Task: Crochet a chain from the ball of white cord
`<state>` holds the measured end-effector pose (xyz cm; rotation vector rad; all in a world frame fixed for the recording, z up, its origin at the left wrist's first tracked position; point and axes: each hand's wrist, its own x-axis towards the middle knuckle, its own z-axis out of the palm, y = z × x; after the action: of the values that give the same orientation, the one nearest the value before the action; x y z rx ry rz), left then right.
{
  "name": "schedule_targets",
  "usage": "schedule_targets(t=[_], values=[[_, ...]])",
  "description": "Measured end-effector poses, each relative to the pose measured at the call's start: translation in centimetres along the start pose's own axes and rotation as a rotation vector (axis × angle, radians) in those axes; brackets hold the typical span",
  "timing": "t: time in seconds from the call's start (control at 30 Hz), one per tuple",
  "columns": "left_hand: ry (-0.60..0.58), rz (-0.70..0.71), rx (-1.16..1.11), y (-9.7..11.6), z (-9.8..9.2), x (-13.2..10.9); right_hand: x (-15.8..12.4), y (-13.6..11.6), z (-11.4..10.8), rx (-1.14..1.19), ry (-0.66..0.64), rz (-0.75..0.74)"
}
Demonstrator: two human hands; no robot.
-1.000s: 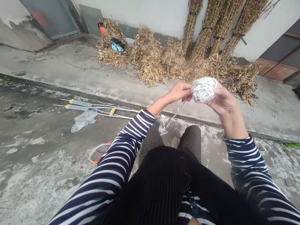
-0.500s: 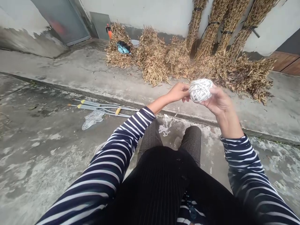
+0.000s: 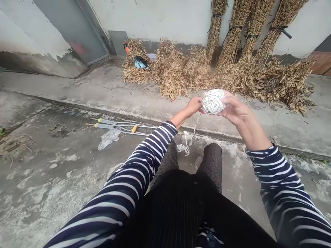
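Note:
A white ball of wound string (image 3: 212,101) is held up in front of me, above my knees. My right hand (image 3: 236,110) cups it from the right, fingers wrapped round it. My left hand (image 3: 194,105) touches its left side with fingers pinched, apparently on the strand. A loose strand (image 3: 193,127) hangs down from the ball to a small tangle of string (image 3: 184,147) on the concrete between my legs.
Two metal crutches (image 3: 116,124) and a crumpled clear plastic bag (image 3: 108,137) lie on the concrete to the left. Piles and tied bundles of dry plant stalks (image 3: 196,69) lean on the far wall. A raised concrete step (image 3: 103,93) runs across.
The view has shifted, so the surroundings slid rightward in frame. Both hands with the ball have moved slightly left and a bit further from me; the grip is unchanged.

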<state>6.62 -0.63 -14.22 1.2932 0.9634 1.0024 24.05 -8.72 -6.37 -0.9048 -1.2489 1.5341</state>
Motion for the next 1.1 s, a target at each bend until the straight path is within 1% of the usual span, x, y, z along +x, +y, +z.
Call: schedule_targets(t=[0.07,0.13,0.23,0.33,0.43,0.5,0.6,0.63,0.67,0.7,0.73,0.8,0.83,0.9,0.93,1.0,1.1], values=[[-0.069,0.004,0.018,-0.1,-0.7,0.1,0.6,-1.2,0.0,-0.003,-0.019,-0.069],[-0.128,0.013,-0.008,-0.6,-1.2,-0.1,1.2,-2.2,-0.1,0.006,-0.021,-0.123],[-0.167,0.042,-0.109,-1.9,-1.9,-1.0,2.2,-2.6,-0.4,0.032,0.017,-0.098],[-0.191,0.049,-0.19,-3.3,-2.5,-2.1,3.1,-1.6,-0.6,0.068,0.057,-0.028],[-0.239,0.011,-0.216,-4.4,-3.2,-3.2,3.6,-0.3,-1.1,0.099,0.09,0.024],[-0.296,-0.045,-0.262,-5.2,-3.7,-3.7,3.7,0.4,-1.5,0.118,0.111,0.04],[-0.445,-0.173,-0.336,-6.5,-4.3,-3.6,3.6,1.1,-2.2,0.151,0.135,0.068],[-0.488,-0.219,-0.323,-6.9,-4.6,-3.3,3.4,1.4,-2.3,0.161,0.136,0.078],[-0.501,-0.249,-0.287,-7.2,-4.8,-2.9,3.3,1.7,-2.3,0.171,0.132,0.087],[-0.481,-0.254,-0.237,-7.4,-4.9,-2.5,3.2,2.0,-2.3,0.177,0.126,0.098],[-0.436,-0.231,-0.188,-7.3,-5.0,-2.0,3.1,2.3,-2.2,0.181,0.12,0.113],[-0.333,-0.117,-0.147,-6.8,-4.8,-1.1,3.0,3.1,-2.0,0.187,0.115,0.169],[-0.3,-0.049,-0.162,-6.3,-4.6,-0.7,3.1,3.4,-1.8,0.19,0.117,0.209],[-0.279,0.048,-0.205,-5.3,-3.8,-0.3,3.3,3.9,-1.6,0.192,0.116,0.285],[-0.271,0.065,-0.212,-4.8,-3.3,-0.2,3.4,4.1,-1.5,0.189,0.112,0.309],[-0.237,0.051,-0.196,-4.4,-2.4,-0.2,3.6,4.2,-1.3,0.17,0.093,0.322],[-0.181,0.016,-0.154,-4.5,-1.6,-0.4,3.6,4.1,-1.3,0.147,0.054,0.317]])
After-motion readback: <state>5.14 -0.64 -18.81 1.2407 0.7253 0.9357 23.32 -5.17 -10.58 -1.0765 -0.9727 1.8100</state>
